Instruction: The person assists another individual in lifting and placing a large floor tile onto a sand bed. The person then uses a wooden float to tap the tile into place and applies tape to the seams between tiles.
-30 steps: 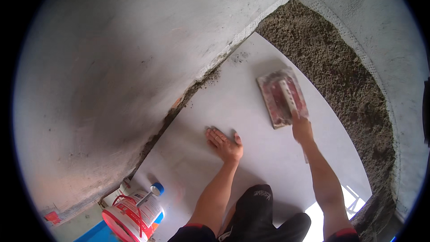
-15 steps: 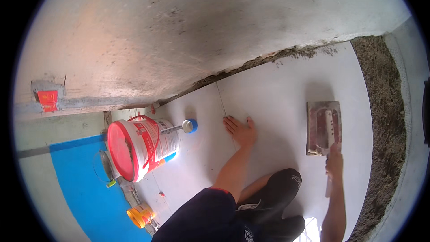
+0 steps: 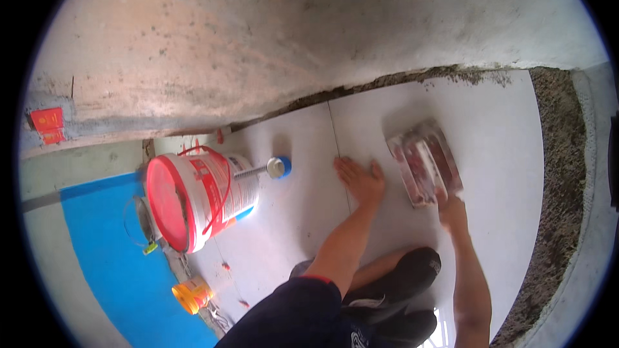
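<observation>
My left hand (image 3: 361, 182) lies on the large pale tile (image 3: 496, 154), fingers stretched out and apart, beside a thin joint line. My right hand (image 3: 451, 209) grips the handle of a rectangular float (image 3: 412, 154) with a dirty reddish-brown face, slightly blurred, on the tile to the right of my left hand. To the left of my left hand is a small round blue-rimmed container (image 3: 278, 167) by a ridged rod reaching toward a white bucket (image 3: 222, 187) with a red lid and handle.
A concrete wall (image 3: 322, 19) runs along the top, with a rough mortar gap at its foot. A curved strip of coarse mortar (image 3: 558, 129) borders the tile at right. Blue sheeting (image 3: 103, 232), a small orange tub (image 3: 193, 295) and my bent knee (image 3: 416, 267) are lower in view.
The view has swung left, bringing the buckets and sheeting in. The float has moved and tilted left, closer to my left hand, which stays flat on the tile.
</observation>
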{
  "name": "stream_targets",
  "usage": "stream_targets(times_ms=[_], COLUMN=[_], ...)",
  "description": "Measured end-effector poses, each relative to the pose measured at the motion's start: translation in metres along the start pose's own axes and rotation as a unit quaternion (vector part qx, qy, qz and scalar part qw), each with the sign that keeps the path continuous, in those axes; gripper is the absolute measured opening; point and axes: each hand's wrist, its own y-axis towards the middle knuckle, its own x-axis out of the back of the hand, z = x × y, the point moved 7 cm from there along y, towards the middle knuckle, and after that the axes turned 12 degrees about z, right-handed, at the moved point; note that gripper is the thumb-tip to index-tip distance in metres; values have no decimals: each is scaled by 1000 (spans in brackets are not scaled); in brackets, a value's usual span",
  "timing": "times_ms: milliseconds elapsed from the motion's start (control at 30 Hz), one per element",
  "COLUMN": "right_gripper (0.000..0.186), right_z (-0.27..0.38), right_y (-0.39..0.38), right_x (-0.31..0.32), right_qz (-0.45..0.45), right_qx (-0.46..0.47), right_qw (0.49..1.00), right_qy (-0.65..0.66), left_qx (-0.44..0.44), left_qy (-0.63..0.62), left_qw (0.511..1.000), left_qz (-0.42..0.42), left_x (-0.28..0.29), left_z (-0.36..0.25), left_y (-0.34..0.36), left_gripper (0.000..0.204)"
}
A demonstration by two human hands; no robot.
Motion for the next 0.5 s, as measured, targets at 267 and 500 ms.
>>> stream_targets(times_ms=[267, 500], right_gripper=[65, 74], right_z=[77, 8], right_y=[-105, -11], right_x=[101, 4], right_qz=[-10, 59], right_qx=[140, -65], right_qw=[950, 995], right_qy=[278, 40], left_qx=[44, 36], left_qy=[8, 18], left_qw=[999, 999], left_qz=[14, 2], left_x=[-5, -1], left_z=[29, 8], left_y=[-8, -6], left_gripper=[83, 82])
